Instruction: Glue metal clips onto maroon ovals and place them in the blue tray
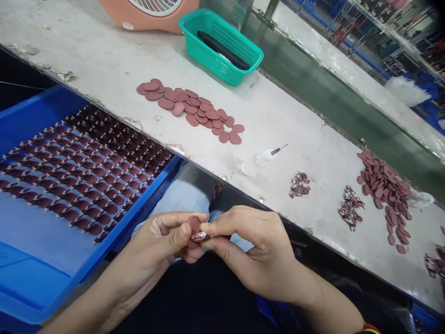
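Observation:
My left hand [165, 239] is closed in front of my lap, pinching a brownish-red round disc [193, 224] between thumb and fingers. Against that disc, my right hand [257, 248] grips a small painted piece [199, 236] with white and dark red parts by thumb and forefinger. The fingertips of both hands nearly meet, and they cover much of the two parts. Whether the parts are joined, I cannot tell. Beyond my hands, loose brownish-red discs [201, 111], some with small holes, lie spread on the table [114, 69].
A blue tray [31, 104] at left holds rows of small dark red pieces. On the table are a clear needle-tipped bottle [259, 160], small painted parts [299, 184], more painted parts [351, 208], a disc pile [384, 181], a green basket [220, 67] and an orange fan [149, 23].

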Available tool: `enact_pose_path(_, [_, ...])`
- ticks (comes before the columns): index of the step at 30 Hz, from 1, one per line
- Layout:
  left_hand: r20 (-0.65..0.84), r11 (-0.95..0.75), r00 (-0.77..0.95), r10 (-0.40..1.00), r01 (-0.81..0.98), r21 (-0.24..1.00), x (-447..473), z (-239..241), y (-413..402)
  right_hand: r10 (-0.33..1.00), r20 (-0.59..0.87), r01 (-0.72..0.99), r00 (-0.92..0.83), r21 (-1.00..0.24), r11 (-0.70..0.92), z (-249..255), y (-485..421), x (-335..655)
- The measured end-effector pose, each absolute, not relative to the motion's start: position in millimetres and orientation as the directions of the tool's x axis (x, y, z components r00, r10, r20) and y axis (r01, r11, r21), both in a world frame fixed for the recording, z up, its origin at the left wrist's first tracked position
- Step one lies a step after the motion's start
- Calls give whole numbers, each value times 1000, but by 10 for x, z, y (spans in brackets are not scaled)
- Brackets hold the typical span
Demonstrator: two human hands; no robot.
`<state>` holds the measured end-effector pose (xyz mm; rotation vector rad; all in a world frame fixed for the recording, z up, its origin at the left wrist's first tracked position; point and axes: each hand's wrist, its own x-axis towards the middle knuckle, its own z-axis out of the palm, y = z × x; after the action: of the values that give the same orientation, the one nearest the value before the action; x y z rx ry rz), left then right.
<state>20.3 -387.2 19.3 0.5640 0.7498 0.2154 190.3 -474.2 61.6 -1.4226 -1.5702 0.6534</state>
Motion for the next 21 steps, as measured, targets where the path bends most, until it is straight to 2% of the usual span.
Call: enact_pose_path(21, [-569,822,724,391,4,570,186,191,-3867,954,296,516,54,-826,227,615,-4726,1870])
